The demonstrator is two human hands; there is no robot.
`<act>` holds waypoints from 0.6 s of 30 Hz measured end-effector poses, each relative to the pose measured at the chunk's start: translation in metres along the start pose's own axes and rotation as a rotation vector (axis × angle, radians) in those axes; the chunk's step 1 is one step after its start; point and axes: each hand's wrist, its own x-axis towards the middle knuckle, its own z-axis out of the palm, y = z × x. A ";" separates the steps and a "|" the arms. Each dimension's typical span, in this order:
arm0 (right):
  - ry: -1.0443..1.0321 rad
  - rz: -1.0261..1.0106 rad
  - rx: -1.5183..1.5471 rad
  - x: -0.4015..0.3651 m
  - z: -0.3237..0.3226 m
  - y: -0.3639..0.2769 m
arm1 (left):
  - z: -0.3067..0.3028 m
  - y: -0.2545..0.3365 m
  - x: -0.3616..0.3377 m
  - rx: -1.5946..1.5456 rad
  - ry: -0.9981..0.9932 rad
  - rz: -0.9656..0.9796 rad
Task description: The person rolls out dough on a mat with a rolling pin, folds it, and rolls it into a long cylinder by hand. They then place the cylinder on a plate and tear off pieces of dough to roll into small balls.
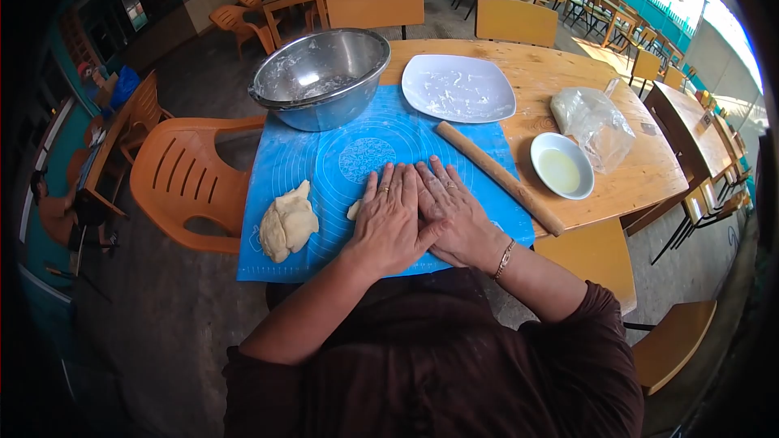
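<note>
Head view, clock centred on the hands, 12 pointing away from the wearer. Left hand (pixel 385 223) and right hand (pixel 458 219) lie side by side, palms down, left thumb crossing the right hand. Fingers (pixel 387 186) straight and close together on both, pressing, not clenched on anything. Flat palms probably spread the push over the dough piece (pixel 353 209) beneath; only a bit pokes out at the left hand's 9.

Big lump (pixel 288 225) at 9 on the mat (pixel 324 170), apart from the hands, likely so the two doughs don't stick. Mat probably protects the worktop (pixel 641 186). Bowl (pixel 320 81) at 11 and floury plate (pixel 458 89) between 12 and 1, presumably placed far back to leave working room. Pin (pixel 499 178) slants at 2, crossing the mat's edge; looks within right-hand reach. Dish (pixel 561 165) of pale yellow liquid farther out at 2, bag (pixel 594 128) just past it, maybe there to keep wet stuff off the mat.

Hard to tell: size and shape of the covered dough; both palms hidden. Bag's whitish contents unclear, also whether bag touches dish. Bowl hides a mat corner. Far-off person (pixel 61 207) at 9 too small to read.
</note>
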 end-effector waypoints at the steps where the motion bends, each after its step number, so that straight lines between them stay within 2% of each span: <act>1: -0.003 0.002 -0.081 0.004 0.005 0.005 | -0.002 -0.003 0.007 0.028 -0.072 -0.069; 3: -0.001 0.002 -0.166 0.016 0.011 0.017 | -0.009 -0.007 0.025 0.055 -0.127 -0.129; 5: -0.092 0.099 -0.203 0.030 0.013 0.025 | -0.011 -0.011 0.036 0.075 -0.204 -0.249; 7: -0.128 0.155 -0.177 0.035 0.011 0.024 | -0.008 -0.015 0.038 0.084 -0.189 -0.261; 10: -0.135 0.122 -0.212 0.030 0.010 0.021 | -0.007 -0.016 0.030 0.050 -0.156 -0.237; 12: -0.053 0.052 -0.101 0.008 0.002 0.007 | -0.010 -0.007 0.008 0.058 -0.120 -0.112; 15: -0.037 0.020 -0.014 -0.020 -0.014 -0.015 | -0.016 0.003 -0.024 0.106 -0.124 -0.014; 18: -0.097 0.021 0.017 -0.036 -0.034 -0.033 | -0.024 0.011 -0.050 0.154 -0.080 0.057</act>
